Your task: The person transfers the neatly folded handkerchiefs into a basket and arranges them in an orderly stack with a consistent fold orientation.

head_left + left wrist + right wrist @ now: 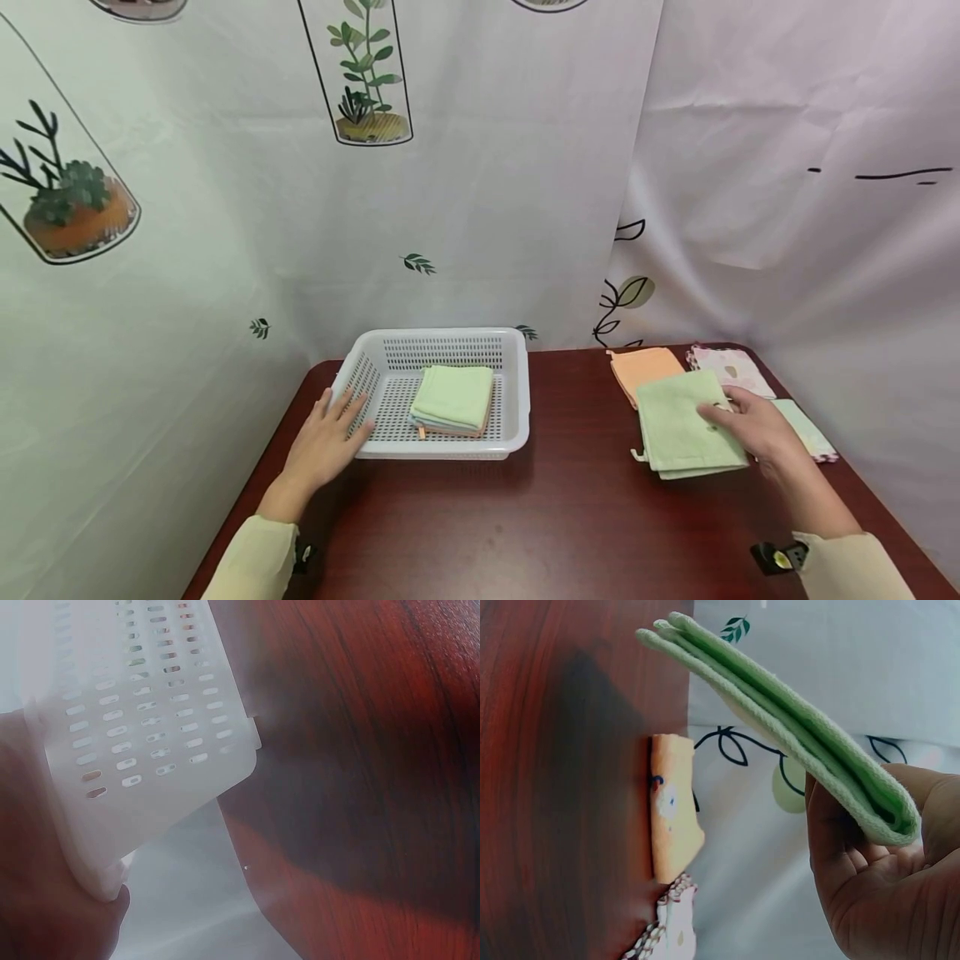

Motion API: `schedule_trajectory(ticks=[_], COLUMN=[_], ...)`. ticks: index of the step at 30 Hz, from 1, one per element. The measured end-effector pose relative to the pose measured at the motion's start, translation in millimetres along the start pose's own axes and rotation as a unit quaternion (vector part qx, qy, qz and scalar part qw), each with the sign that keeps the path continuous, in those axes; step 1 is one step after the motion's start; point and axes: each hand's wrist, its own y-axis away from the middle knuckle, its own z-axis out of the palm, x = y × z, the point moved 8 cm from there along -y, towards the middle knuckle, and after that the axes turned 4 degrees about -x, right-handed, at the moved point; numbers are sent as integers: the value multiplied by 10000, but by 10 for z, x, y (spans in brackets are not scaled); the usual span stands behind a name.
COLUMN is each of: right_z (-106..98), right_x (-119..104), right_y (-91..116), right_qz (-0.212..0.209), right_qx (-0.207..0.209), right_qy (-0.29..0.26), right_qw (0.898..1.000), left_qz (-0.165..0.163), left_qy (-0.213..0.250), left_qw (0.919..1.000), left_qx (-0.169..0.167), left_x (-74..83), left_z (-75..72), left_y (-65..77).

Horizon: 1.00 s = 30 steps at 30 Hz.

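Observation:
My right hand (pixel 757 429) pinches a folded light green towel (pixel 686 425) by its right side, thumb on top, above the right of the table. In the right wrist view the layered edge of the green towel (pixel 795 739) shows, with the hand (pixel 892 877) at its folded end. My left hand (pixel 322 442) rests with spread fingers on the left rim of a white plastic basket (pixel 442 450). Inside the basket lies a small stack of folded towels (pixel 453 396), a pale green one on top. The left wrist view shows the basket's slotted wall (pixel 165 750) beside the hand (pixel 52 862).
Behind the held towel lie a folded orange towel (pixel 645 367), a pinkish white patterned towel (pixel 738 371) and a pale mint towel (pixel 802 425) on the dark red table (pixel 525 525). A printed curtain (pixel 487 208) hangs along the table's back edge.

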Motion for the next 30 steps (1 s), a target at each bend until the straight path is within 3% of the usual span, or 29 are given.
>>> schedule_trajectory(ticks=[6, 16, 30], right_z=[23, 130, 138], right_x=[-75, -210, -322], right_y=[-12, -51, -93], right_qz=[-105, -180, -357], right_qx=[94, -120, -38], right_qy=[72, -767, -407], right_qw=[9999, 9968, 9985], left_qz=[3, 7, 36], left_qy=[-8, 9, -22], left_qw=[10000, 10000, 10000], left_qx=[-3, -8, 30], left_x=[-2, -15, -5], left_z=[2, 10, 1], left_y=[7, 2, -10])
